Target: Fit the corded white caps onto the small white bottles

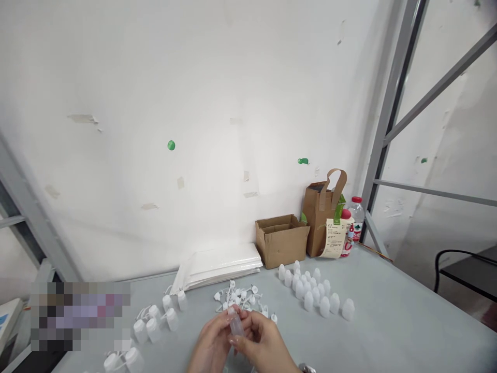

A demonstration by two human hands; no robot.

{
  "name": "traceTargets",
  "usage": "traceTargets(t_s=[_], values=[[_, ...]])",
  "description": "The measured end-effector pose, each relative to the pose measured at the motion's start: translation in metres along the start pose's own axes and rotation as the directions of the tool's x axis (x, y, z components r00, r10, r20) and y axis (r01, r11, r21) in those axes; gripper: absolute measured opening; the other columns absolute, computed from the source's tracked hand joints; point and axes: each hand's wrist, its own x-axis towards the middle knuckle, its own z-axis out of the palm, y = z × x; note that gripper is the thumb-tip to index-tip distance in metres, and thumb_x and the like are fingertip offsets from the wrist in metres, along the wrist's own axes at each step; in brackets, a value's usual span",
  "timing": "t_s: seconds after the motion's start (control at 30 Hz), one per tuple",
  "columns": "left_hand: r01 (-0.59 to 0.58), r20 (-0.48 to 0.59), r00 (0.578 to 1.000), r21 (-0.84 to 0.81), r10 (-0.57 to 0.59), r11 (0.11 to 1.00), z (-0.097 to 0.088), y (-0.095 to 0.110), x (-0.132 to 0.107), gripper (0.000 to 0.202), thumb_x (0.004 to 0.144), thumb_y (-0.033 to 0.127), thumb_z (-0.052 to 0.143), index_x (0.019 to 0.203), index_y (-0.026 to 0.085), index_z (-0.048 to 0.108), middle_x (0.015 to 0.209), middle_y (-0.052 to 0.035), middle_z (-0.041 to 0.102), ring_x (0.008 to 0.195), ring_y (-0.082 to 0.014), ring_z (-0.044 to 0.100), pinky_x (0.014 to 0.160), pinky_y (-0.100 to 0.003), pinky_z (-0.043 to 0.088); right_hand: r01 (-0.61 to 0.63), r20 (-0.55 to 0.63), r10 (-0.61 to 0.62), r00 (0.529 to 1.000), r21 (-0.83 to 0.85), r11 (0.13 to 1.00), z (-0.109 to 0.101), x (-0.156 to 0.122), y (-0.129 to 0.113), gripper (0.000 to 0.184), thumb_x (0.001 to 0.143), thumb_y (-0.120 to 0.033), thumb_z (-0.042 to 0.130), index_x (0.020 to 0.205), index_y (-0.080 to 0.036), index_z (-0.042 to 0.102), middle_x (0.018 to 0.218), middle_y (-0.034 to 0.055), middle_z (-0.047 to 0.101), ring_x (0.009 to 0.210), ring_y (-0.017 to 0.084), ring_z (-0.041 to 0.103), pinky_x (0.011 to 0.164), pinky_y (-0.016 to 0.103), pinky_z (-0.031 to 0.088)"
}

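Note:
In front of me, my left hand (213,339) and my right hand (266,336) both hold one small translucent plastic bottle (236,326). It is tilted, with its white top pointing away from me. The fingers of both hands are closed around it, and some fingertips are hidden behind it. Just beyond my hands lies a loose pile of small white caps (236,296) with thin curved strips. To the right stand several translucent bottles (308,300) in rough rows. On the left stand several white-topped bottles (152,329) with thin loops at their tops.
White flat packages (221,264) are stacked against the wall. Beside them stand an open cardboard box (281,246), a brown paper bag (316,217) with a receipt, and a red-capped water bottle (356,215). Grey metal frame posts (382,134) rise at the table's sides. A blurred patch covers the far left.

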Motion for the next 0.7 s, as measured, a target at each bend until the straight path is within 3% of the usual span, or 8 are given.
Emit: traceTargets(t_s=[0.17, 0.27, 0.4, 0.47, 0.6, 0.7], values=[[0.037, -0.023, 0.999, -0.059, -0.038, 0.998, 0.002, 0.001, -0.002, 0.016, 0.071, 0.022, 0.058, 0.077, 0.013, 0.07, 0.076, -0.007, 0.073, 0.059, -0.0183, 0.06, 0.053, -0.029, 0.042, -0.191, 0.156, 0.153, 0.976, 0.272, 0.943, -0.002, 0.005, -0.002, 0.04, 0.044, -0.042, 0.081, 0.055, -0.013, 0.055, 0.047, -0.0003, 0.06, 0.036, 0.007, 0.047, 0.039, 0.02, 0.036], [0.047, -0.067, 0.996, -0.075, -0.052, 0.996, 0.005, 0.003, -0.004, 0.018, 0.072, 0.021, 0.057, 0.08, 0.01, 0.069, 0.078, -0.0083, 0.073, 0.058, -0.018, 0.06, 0.051, -0.03, 0.045, -0.265, 0.256, 0.162, 0.953, 0.445, 0.856, -0.003, 0.003, -0.006, 0.036, 0.047, -0.036, 0.082, 0.052, -0.011, 0.057, 0.046, 0.0009, 0.059, 0.036, 0.007, 0.049, 0.039, 0.019, 0.037], [0.07, -0.063, 0.995, -0.05, -0.073, 0.996, 0.01, 0.005, -0.007, 0.018, 0.072, 0.021, 0.057, 0.082, 0.01, 0.068, 0.083, -0.0079, 0.074, 0.038, -0.0121, 0.051, 0.041, -0.028, 0.04, -0.317, 0.346, 0.136, 0.928, 0.548, 0.774, -0.004, 0.001, -0.005, 0.031, 0.051, -0.03, 0.082, 0.056, -0.006, 0.062, 0.05, 0.0031, 0.061, 0.04, 0.007, 0.053, 0.044, 0.019, 0.04], [0.088, -0.075, 0.993, -0.066, -0.093, 0.994, 0.011, 0.006, -0.008, 0.018, 0.073, 0.02, 0.056, 0.081, 0.009, 0.068, 0.081, -0.0083, 0.074, 0.045, -0.0138, 0.057, 0.048, -0.028, 0.044, -0.345, 0.369, 0.143, 0.918, 0.567, 0.748, -0.004, 0.001, -0.005, 0.031, 0.053, -0.029, 0.082, 0.059, -0.005, 0.064, 0.052, 0.0036, 0.061, 0.041, 0.007, 0.054, 0.045, 0.018, 0.04], [0.105, -0.081, 0.99, -0.122, -0.115, 0.987, 0.013, 0.008, -0.008, 0.018, 0.075, 0.018, 0.054, 0.08, 0.008, 0.068, 0.075, -0.0087, 0.073, 0.077, -0.0207, 0.066, 0.073, -0.029, 0.048, -0.397, 0.398, 0.175, 0.901, 0.589, 0.704, -0.006, 0.001, -0.006, 0.03, 0.057, -0.028, 0.081, 0.067, -0.004, 0.067, 0.053, 0.0018, 0.06, 0.045, 0.004, 0.052, 0.048, 0.017, 0.04], [0.116, -0.065, 0.99, -0.15, -0.127, 0.982, 0.01, 0.008, -0.005, 0.021, 0.076, 0.017, 0.05, 0.083, 0.008, 0.068, 0.077, -0.0095, 0.073, 0.082, -0.022, 0.066, 0.077, -0.031, 0.047, -0.386, 0.402, 0.156, 0.902, 0.591, 0.708, -0.006, 0.001, -0.007, 0.03, 0.058, -0.03, 0.081, 0.063, -0.005, 0.066, 0.052, 0.0011, 0.059, 0.044, 0.004, 0.051, 0.048, 0.015, 0.039]])
